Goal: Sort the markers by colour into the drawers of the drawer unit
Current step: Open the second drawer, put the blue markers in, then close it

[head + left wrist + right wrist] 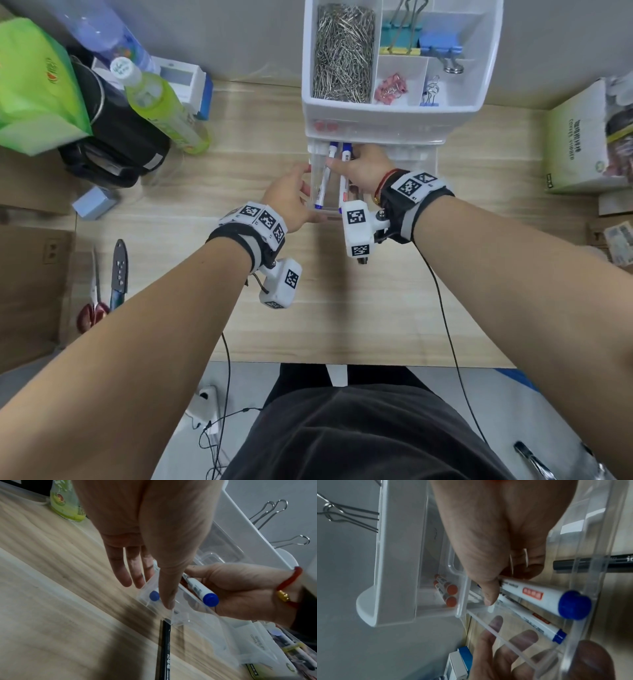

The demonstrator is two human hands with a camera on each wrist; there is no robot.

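The white drawer unit (404, 113) stands at the table's far edge. Its low clear drawer (329, 209) is pulled out towards me. One blue-capped marker (323, 181) (536, 624) lies inside it. My right hand (363, 168) pinches a second blue marker (344, 178) (199, 588) (530, 596) between thumb and fingers, just over the drawer. My left hand (291, 195) (149, 588) lies with straight fingers (496, 649) along the drawer's left wall, the thumb on its front rim. Red-capped markers (325, 126) (448, 592) sit in the drawer above.
A black pen (164, 649) (607, 563) lies on the table by the drawer's front. A green bottle (161, 106) and a black bag (113, 137) stand at the left. Scissors (92, 301) and a knife (120, 270) lie near the left edge. A carton (575, 144) stands at the right.
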